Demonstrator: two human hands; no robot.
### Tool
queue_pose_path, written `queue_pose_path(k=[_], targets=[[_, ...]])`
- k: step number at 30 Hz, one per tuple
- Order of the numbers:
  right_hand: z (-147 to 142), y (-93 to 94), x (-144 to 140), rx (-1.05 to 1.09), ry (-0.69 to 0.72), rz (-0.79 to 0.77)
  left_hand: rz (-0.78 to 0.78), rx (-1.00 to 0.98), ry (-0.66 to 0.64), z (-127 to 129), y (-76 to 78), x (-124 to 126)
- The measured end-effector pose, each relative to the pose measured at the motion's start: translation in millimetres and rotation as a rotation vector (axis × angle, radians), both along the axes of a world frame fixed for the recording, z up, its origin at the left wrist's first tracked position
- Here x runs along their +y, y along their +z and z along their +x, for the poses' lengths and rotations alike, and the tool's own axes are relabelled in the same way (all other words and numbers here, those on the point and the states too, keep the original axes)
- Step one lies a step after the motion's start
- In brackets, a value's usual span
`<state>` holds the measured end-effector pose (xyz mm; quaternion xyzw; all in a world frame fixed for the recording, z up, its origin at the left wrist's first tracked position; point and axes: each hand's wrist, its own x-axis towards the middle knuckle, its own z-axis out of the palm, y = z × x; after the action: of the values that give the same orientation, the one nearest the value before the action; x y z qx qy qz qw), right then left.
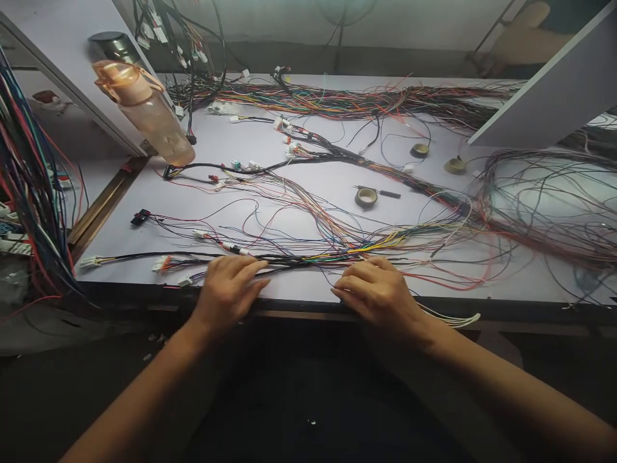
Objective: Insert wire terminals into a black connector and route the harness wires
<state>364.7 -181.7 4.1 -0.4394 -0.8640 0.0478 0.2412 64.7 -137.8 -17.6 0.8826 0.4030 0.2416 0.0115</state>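
Note:
A long bundle of coloured wires runs left to right along the near edge of the white workbench. My left hand lies flat with its fingers stretched right along the bundle, fingertips touching it. My right hand rests palm down at the bench edge, fingers curled toward the same bundle near where yellow and green wires fan out. White connectors hang at the bundle's left end. Whether either hand pinches a wire is not visible.
A roll of tape with a dark tool beside it lies mid-bench; two more rolls sit farther back. A pink-capped bottle hangs at upper left. Dense wire looms cover the back and right; hanging wires crowd the left edge.

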Motion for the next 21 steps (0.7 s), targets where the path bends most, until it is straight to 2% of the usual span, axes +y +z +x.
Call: queue_pose_path(k=[3,5,13,18,21], targets=[[-15.8,-3.2,-2.2,0.063,0.041,0.014,-0.034,0.007,-0.030,30.2,-6.3,0.3],[-26.6,-7.6,-3.5,0.117,0.055,0.024,-0.048,0.001,-0.016,40.0,-10.3,1.0],[-45.4,-20.6,-13.2,0.229,0.094,-0.048,-0.057,-0.035,0.027,44.6,-11.8,-1.2],[-49.8,-23.2,-13.5,0.373,0.058,-0.105,-0.039,-0.052,-0.081,63.2,-8.4,-7.6],[-51.8,-25.2,-12.7,0.414,0.066,-0.123,-0.038,-0.082,-0.083,72.4,-8.2,-9.7]])
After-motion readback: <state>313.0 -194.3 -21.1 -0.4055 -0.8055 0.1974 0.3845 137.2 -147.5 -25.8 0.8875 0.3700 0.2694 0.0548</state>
